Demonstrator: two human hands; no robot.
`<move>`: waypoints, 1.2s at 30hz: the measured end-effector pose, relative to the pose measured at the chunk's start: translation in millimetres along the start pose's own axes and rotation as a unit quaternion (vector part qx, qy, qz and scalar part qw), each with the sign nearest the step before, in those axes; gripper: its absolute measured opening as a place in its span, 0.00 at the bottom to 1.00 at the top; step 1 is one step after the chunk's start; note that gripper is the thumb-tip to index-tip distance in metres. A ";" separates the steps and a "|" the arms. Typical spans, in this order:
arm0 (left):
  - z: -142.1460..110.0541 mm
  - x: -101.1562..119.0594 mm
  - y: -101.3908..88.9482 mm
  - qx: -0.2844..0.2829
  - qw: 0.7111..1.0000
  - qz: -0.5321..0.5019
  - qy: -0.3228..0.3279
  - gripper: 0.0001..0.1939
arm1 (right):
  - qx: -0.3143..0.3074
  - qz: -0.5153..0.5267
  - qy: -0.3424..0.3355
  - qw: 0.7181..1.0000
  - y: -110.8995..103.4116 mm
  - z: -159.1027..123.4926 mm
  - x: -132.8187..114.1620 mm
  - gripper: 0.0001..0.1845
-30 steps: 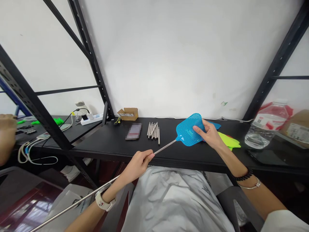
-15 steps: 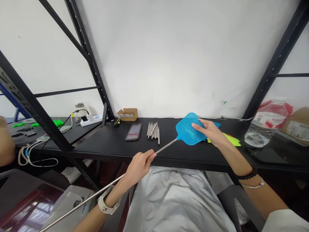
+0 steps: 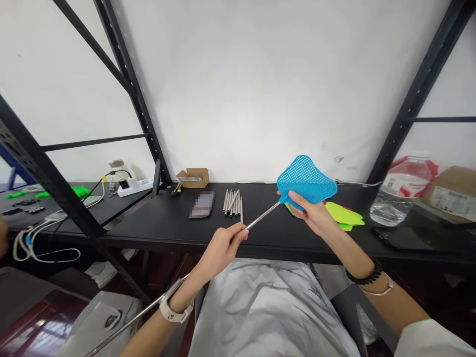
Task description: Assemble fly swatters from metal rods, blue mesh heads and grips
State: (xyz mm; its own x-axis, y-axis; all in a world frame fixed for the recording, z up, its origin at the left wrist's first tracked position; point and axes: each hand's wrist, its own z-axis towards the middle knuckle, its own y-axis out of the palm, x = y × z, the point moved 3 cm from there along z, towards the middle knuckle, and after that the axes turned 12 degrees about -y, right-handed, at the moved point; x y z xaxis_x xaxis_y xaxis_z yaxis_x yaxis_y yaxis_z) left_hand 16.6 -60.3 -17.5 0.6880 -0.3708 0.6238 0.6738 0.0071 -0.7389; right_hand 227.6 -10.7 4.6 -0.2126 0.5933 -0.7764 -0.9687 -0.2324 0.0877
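Observation:
A blue perforated fly-swatter head (image 3: 305,180) sits on a long thin metal rod (image 3: 262,216) that runs down to the lower left. My left hand (image 3: 223,248) is closed around the rod near its middle. My right hand (image 3: 309,212) grips the lower edge of the blue head from beneath, thumb on top, lifting it above the black shelf (image 3: 178,225). Under my right hand lie yellow-green swatter heads (image 3: 344,216) on the shelf.
A bundle of several metal rods (image 3: 233,202) and a blurred flat item (image 3: 203,205) lie on the shelf, with a small cardboard box (image 3: 193,176) at the back. A water bottle (image 3: 397,192) stands right. Black rack posts (image 3: 130,84) flank the bay; a power strip (image 3: 133,185) sits left.
The blue head has been raised off the shelf and tilted up. My right hand moved from on top of it to its lower edge. My left hand slid slightly up and right along the rod.

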 end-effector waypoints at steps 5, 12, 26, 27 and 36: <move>-3.1 -5.7 9.5 0.087 0.984 0.155 -0.020 0.17 | 0.085 0.025 -0.022 0.996 7.5 -5.4 4.2 0.14; -11.0 -2.4 14.7 0.156 0.921 0.355 -0.042 0.17 | 0.125 0.082 -0.014 0.989 16.2 -14.8 18.0 0.11; 2.0 -1.6 -1.4 0.015 0.999 0.003 -0.050 0.19 | 0.066 0.144 -0.021 0.987 21.7 -12.4 25.8 0.12; 4.4 -3.1 -0.9 -0.009 0.998 -0.033 -0.048 0.20 | 0.060 0.146 -0.019 0.987 21.5 -12.3 27.0 0.12; 17.1 -10.9 3.9 -0.011 0.997 -0.063 -0.045 0.20 | 0.043 0.148 0.002 0.988 18.1 -10.0 37.5 0.13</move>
State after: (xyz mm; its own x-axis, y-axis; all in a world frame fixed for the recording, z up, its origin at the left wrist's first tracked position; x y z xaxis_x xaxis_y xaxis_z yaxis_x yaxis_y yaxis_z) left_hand 16.4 -40.4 -22.9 0.6200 -0.2834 0.7317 0.7513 -0.0547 -0.6577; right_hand 203.4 -0.3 -29.1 -0.4880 0.5056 -0.7115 -0.8714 -0.3292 0.3637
